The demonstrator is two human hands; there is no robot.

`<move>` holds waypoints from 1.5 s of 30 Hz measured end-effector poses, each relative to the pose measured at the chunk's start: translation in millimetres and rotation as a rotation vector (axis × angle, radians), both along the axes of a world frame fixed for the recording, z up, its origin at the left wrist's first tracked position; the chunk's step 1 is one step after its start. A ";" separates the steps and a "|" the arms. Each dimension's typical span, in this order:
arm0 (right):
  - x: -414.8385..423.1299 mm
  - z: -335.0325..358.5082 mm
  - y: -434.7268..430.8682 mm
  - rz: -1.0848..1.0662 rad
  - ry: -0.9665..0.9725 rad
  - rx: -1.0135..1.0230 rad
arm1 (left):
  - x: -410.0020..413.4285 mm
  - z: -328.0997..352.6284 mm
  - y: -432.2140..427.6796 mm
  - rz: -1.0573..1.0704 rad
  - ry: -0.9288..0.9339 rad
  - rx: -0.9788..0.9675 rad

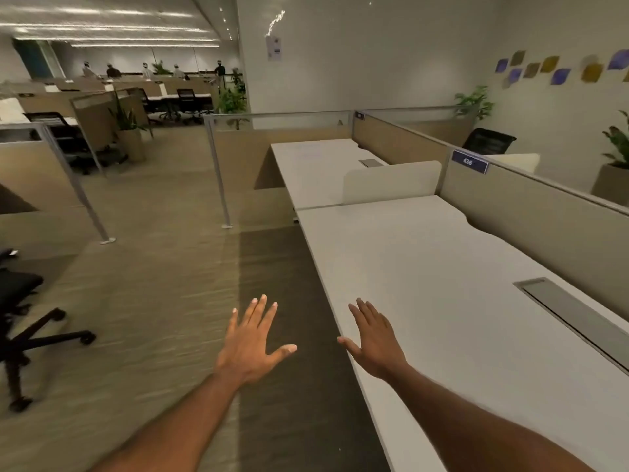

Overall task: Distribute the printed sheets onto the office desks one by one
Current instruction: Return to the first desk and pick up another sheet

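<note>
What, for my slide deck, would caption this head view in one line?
Left hand and right hand spread open, holding nothing, beside a long white desk.

Near worktop (425,267): flat surface, open along its aisle edge.
Back edge: partition (531,212) walls it off.
Far end: low white divider (391,182) stands between it and the next worktop (316,165).
Aisle: carpet floor (170,267); black chair (20,287) at left, metal post (218,172) ahead.
</note>
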State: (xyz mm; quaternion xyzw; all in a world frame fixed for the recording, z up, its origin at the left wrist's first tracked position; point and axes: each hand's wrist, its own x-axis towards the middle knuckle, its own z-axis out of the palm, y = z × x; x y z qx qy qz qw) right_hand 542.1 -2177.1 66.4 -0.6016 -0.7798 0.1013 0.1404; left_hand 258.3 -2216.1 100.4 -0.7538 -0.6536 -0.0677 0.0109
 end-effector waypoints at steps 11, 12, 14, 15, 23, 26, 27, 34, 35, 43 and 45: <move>-108.5 -10.0 213.1 0.083 -0.019 0.048 | -105.8 -13.9 193.1 0.058 0.007 -0.012; -116.7 -11.4 230.7 0.071 -0.025 0.048 | -115.4 -13.9 215.8 0.050 0.004 -0.013; -131.4 -12.1 264.2 0.041 -0.037 0.031 | -132.8 -11.4 258.0 0.023 0.001 -0.027; -138.3 -10.9 281.1 0.024 -0.043 0.030 | -141.0 -9.3 278.5 0.013 0.000 -0.021; -178.9 -5.0 420.4 -0.074 -0.067 0.028 | -191.5 8.2 440.2 -0.030 -0.020 0.027; -192.8 -12.9 477.9 -0.091 -0.055 0.022 | -202.6 4.4 498.9 -0.049 -0.013 0.026; -197.3 -17.0 498.8 -0.093 -0.052 0.021 | -206.0 3.0 520.6 -0.053 -0.012 0.029; -226.6 -32.3 661.0 -0.081 -0.035 -0.004 | -235.8 -0.3 683.4 -0.054 -0.008 0.032; -228.9 -31.3 682.4 -0.077 -0.026 -0.009 | -239.6 0.8 705.0 -0.048 -0.004 0.024; -247.8 -4.8 842.4 -0.069 -0.038 -0.003 | -260.8 9.7 867.2 -0.033 -0.008 0.032; -255.6 -0.9 880.5 -0.068 -0.044 0.001 | -266.9 9.0 908.5 -0.036 -0.012 0.030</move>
